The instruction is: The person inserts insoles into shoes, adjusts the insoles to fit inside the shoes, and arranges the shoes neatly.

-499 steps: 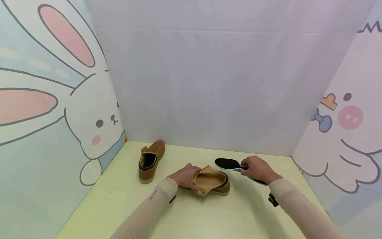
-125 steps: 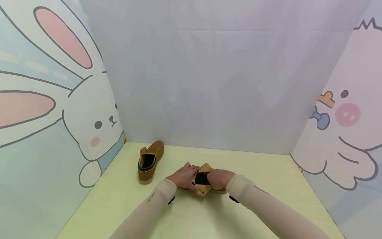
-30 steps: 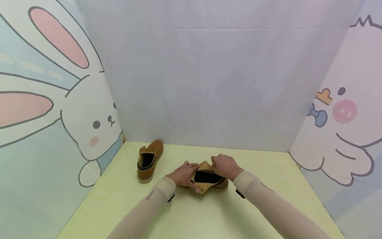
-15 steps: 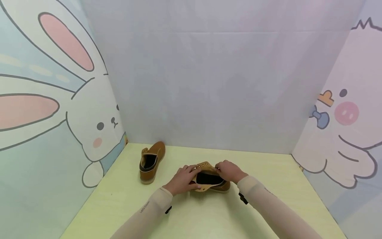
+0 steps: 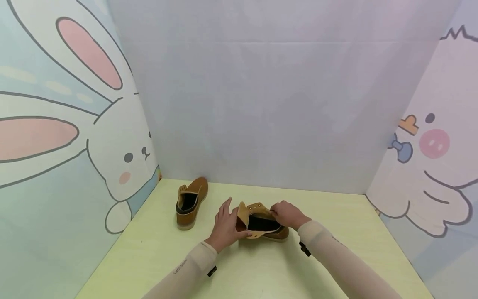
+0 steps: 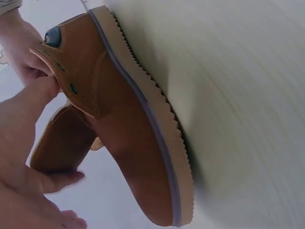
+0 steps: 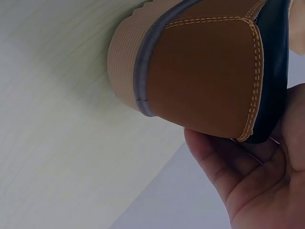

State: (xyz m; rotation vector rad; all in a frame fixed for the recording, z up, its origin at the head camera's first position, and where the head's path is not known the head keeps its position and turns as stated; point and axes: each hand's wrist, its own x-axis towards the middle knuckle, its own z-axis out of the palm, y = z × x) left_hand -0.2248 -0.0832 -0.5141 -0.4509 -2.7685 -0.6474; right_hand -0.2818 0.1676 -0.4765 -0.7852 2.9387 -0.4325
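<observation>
A brown lace-up shoe without laces (image 5: 276,235) stands on the table, heel to the right. Its opening shows a black insole (image 5: 261,223), and its tan tongue (image 5: 243,214) sticks up. At the front of the opening is my left hand (image 5: 223,230), fingers spread. In the left wrist view its thumb (image 6: 40,95) touches the eyelet flap (image 6: 71,78) and a finger (image 6: 62,181) touches the tongue. My right hand (image 5: 287,214) pinches the far collar edge near the heel; the right wrist view shows its curled fingers (image 7: 209,160) against the shoe's upper (image 7: 205,76).
A second brown shoe (image 5: 191,203) stands at the back left, toe towards the rear wall (image 5: 269,124). Printed side walls with a rabbit (image 5: 123,174) and a chick (image 5: 422,182) border the pale table (image 5: 328,232).
The black insole, held by my right hand in the oldest frame, is now inside the shoe. My right hand took the far collar; lately my left fingers spread and the tongue rose.
</observation>
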